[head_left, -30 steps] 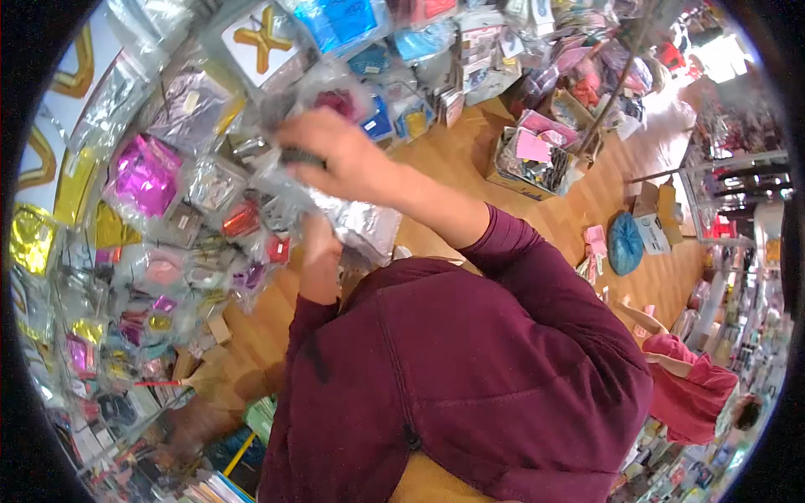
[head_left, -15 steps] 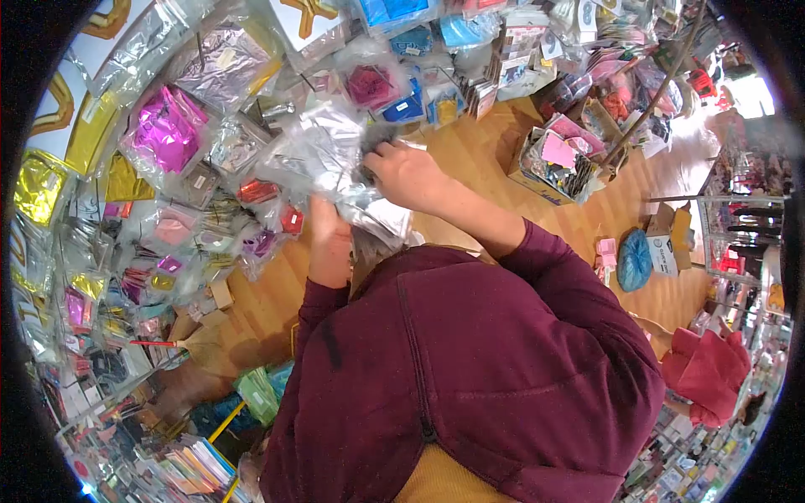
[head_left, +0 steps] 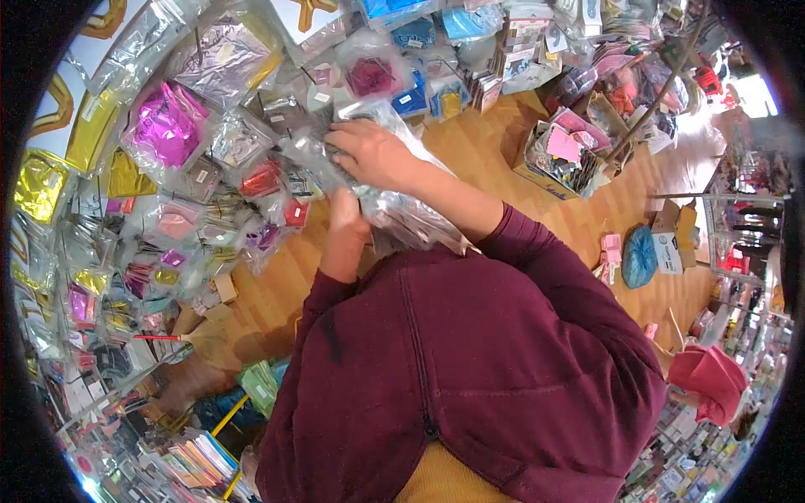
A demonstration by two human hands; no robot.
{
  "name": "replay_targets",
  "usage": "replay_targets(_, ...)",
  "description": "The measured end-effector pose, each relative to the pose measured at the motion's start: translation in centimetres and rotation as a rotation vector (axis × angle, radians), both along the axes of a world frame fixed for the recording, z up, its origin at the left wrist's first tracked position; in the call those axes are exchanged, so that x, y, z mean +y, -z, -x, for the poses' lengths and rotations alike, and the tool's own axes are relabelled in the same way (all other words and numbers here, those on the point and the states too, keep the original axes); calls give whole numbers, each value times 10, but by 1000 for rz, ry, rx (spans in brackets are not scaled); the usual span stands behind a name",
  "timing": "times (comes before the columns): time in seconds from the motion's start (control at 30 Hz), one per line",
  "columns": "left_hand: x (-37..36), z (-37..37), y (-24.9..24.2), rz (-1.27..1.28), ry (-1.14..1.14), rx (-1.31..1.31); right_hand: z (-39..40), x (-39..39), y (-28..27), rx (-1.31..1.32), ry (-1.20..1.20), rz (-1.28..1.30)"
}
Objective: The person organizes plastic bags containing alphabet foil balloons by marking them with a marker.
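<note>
Several clear plastic packets with silver foil point(head_left: 415, 214) inside are bunched in front of my chest. My left hand point(head_left: 345, 225) grips them from below, thumb uppermost, its other fingers hidden under the plastic. Over the top of the bundle reaches my right hand point(head_left: 373, 155), fingers curled onto the crinkled plastic at its far end. A dark grey, blurred patch point(head_left: 314, 126) shows just past my right fingertips; what it is I cannot tell. Close beyond both hands hang a red foil packet point(head_left: 262, 178) and a small red packet point(head_left: 295, 211).
A wall of hanging packets surrounds me at left and ahead, including a magenta foil one point(head_left: 168, 126). On the wooden floor point(head_left: 478, 142) stand a filled cardboard box point(head_left: 545, 172) and a blue bag point(head_left: 639, 256). A person in red point(head_left: 708, 381) is at the right.
My right hand has moved left across the bundle, and the dark patch with it. My left hand has shifted slightly right. The silver packets now spread further toward my right forearm.
</note>
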State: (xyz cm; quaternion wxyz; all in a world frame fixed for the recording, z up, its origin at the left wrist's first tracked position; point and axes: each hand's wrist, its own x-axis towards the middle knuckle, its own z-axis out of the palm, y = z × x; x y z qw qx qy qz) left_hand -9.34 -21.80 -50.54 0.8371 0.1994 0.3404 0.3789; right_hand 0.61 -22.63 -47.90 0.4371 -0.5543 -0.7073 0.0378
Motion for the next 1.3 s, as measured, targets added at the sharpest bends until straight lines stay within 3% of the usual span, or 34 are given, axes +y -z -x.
replay_targets(0.13,-12,10,6,50,154,93,-28,10,15,34,113,255)
replay_targets(0.2,-7,9,20,4,121,-10,-51,13,23,21,199,290)
replay_targets(0.27,-4,11,21,40,-14,-35,-79,7,27,161,326,367)
replay_targets(0.33,5,14,11,-87,-86,-80,-90,-13,0,388,481,429)
replay_targets(0.4,21,23,14,-56,-96,-212,-86,-24,-6,461,441,338)
replay_targets(0.43,21,23,7,-212,-106,-171,-80,-31,-8,528,419,237)
replay_targets(0.47,25,23,14,-212,-103,-164,-65,-36,-8,397,325,140)
replay_targets(0.53,37,23,31,-115,-77,-422,-25,-40,-6,218,94,44)
replay_targets(0.57,30,13,17,-59,-191,-297,-7,-41,5,170,-47,48)
replay_targets(0.6,31,13,20,-61,-186,-296,4,-43,12,-18,37,9)
replay_targets(0.67,32,17,32,-33,-166,-450,-5,-40,28,85,23,9)
replay_targets(0.73,28,19,32,-74,-143,-438,-33,-41,56,79,132,121)
replay_targets(0.77,24,22,28,-102,-206,-271,-52,-43,72,46,198,173)
replay_targets(0.8,22,26,25,-133,-264,-104,-70,-52,91,117,285,354)
replay_targets(0.87,22,32,20,-129,-256,-113,-101,-84,132,120,445,634)
replay_targets(0.97,21,43,10,-152,-238,-94,-130,-156,200,33,663,1042)
replay_targets(1.03,19,51,11,-98,-243,-35,-135,-213,212,289,697,1369)
replay_targets(1.07,20,56,13,-59,-253,12,-148,-280,283,304,704,1393)
replay_targets(1.1,30,78,41,-181,-192,145,-149,-313,355,-549,220,1435)
replay_targets(1.17,21,82,40,-65,-209,156,-128,-370,334,50,492,1460)
replay_targets(1.2,17,84,35,35,-245,154,-114,-387,321,60,491,1477)
replay_targets(1.27,7,79,26,-59,-238,163,-95,-401,294,-225,483,1561)
replay_targets(1.3,4,78,26,-73,-223,140,-95,-395,286,-222,478,1572)
